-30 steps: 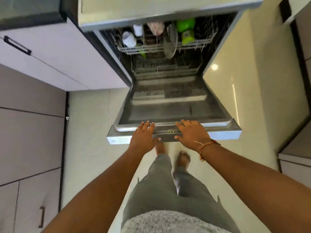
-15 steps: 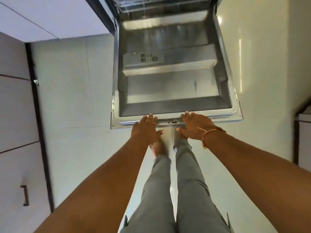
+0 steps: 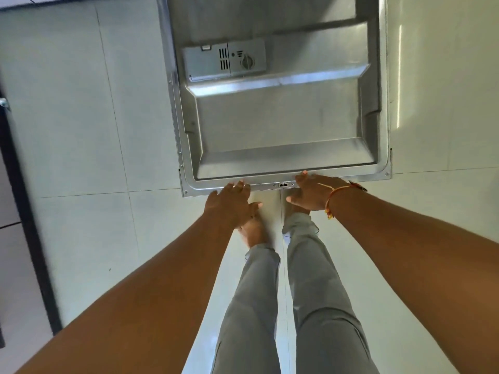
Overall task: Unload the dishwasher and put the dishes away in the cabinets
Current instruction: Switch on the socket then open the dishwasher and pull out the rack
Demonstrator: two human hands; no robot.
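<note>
The dishwasher door lies folded down flat in front of me, steel inner side up, with its grey detergent dispenser near the top. My left hand lies palm down, fingertips on the door's front rim, thumb spread away. My right hand, an orange thread on its wrist, rests fingers over the same rim beside the latch. Neither hand holds anything. The racks and dishes are out of view above the frame.
Pale floor tiles surround the door on both sides. A cabinet front with a dark vertical edge runs along the left. My legs in grey trousers and bare feet stand just below the door's rim.
The door has swung down from half open to flat. My view tilted downward, so the racks with cups and plates left the frame. Both hands stayed at the front rim.
</note>
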